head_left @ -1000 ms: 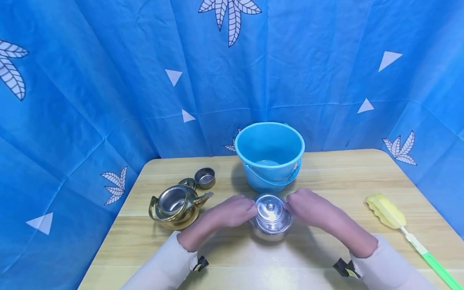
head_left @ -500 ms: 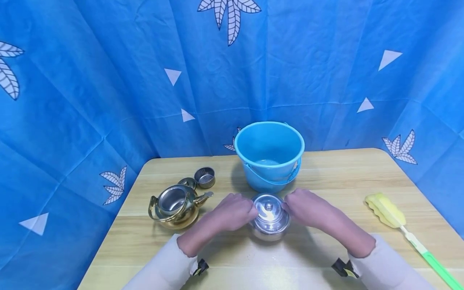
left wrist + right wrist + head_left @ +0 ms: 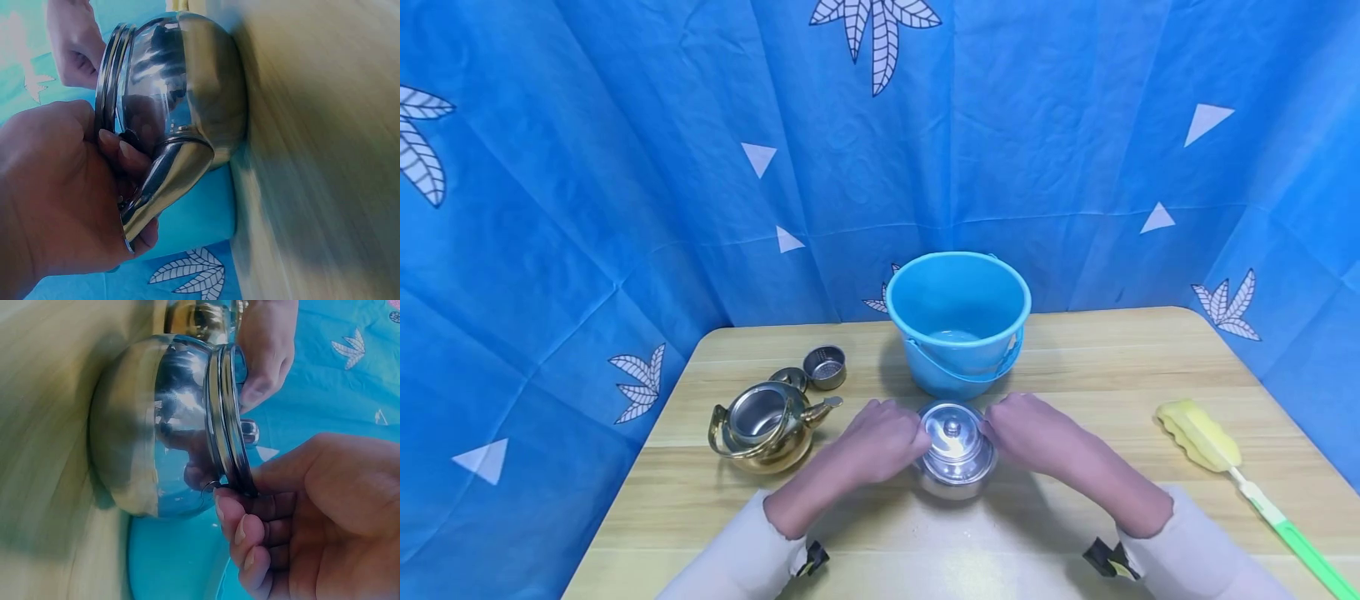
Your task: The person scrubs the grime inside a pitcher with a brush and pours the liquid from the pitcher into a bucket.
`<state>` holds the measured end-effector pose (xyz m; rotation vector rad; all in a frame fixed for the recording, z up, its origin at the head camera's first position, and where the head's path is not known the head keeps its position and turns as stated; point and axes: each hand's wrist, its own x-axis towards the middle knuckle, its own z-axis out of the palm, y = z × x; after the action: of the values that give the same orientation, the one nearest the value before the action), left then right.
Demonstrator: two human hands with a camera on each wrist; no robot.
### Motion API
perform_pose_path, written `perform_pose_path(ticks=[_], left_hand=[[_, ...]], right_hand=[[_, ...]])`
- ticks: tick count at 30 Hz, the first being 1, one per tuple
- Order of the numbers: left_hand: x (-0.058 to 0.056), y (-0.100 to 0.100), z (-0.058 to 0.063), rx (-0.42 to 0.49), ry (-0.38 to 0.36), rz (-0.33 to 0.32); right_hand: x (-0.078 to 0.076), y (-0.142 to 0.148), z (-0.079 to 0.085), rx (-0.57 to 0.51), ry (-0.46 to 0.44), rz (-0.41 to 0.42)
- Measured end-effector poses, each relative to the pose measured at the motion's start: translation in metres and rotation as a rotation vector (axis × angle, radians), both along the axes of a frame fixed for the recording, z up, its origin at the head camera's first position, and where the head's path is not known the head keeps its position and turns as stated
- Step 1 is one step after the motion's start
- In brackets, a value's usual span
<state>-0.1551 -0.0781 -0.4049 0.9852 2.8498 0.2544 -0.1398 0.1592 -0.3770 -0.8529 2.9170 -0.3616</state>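
Showing clearly only in the left-wrist view, a spout [image 3: 176, 178] juts from the pot [image 3: 957, 485] both hands [image 3: 883, 440] [image 3: 1028, 432] grip.

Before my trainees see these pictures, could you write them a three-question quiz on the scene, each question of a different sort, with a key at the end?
1. Which is nearer the gold kettle: the left hand or the right hand?
2. True or false: the lid sits on the silver pot between the hands.
3. What stands just behind the silver pot, as the head view shows it?
A) the duster
B) the bucket
C) the gold kettle

Key: 1. the left hand; 2. true; 3. B.
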Motion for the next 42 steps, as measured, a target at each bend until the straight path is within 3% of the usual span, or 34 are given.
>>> perform_pose_path(ticks=[5,11,15,19,25,28,42], left_hand=[[0.004,0.001,-0.002,-0.048,0.062,0.01],[0.009,0.005,-0.003,-0.121,0.151,0.036],[0.012,0.006,-0.003,-0.154,0.196,0.064],[0.015,0.008,-0.003,-0.193,0.243,0.068],[0.016,0.009,-0.004,-0.219,0.294,0.084],[0.017,0.009,-0.005,-0.222,0.314,0.088],[0.018,0.007,-0.012,-0.145,0.365,0.126]], right_hand=[[0.0,0.001,-0.001,-0.019,-0.017,0.001],[0.0,0.001,0.0,-0.027,-0.086,-0.053],[0.002,0.0,0.0,-0.03,-0.064,-0.08],[0.008,-0.001,-0.003,-0.034,0.013,-0.13],[0.015,-0.004,-0.01,-0.053,0.305,-0.139],[0.015,-0.006,-0.012,-0.069,0.384,-0.114],[0.012,-0.013,-0.021,-0.229,0.425,0.076]])
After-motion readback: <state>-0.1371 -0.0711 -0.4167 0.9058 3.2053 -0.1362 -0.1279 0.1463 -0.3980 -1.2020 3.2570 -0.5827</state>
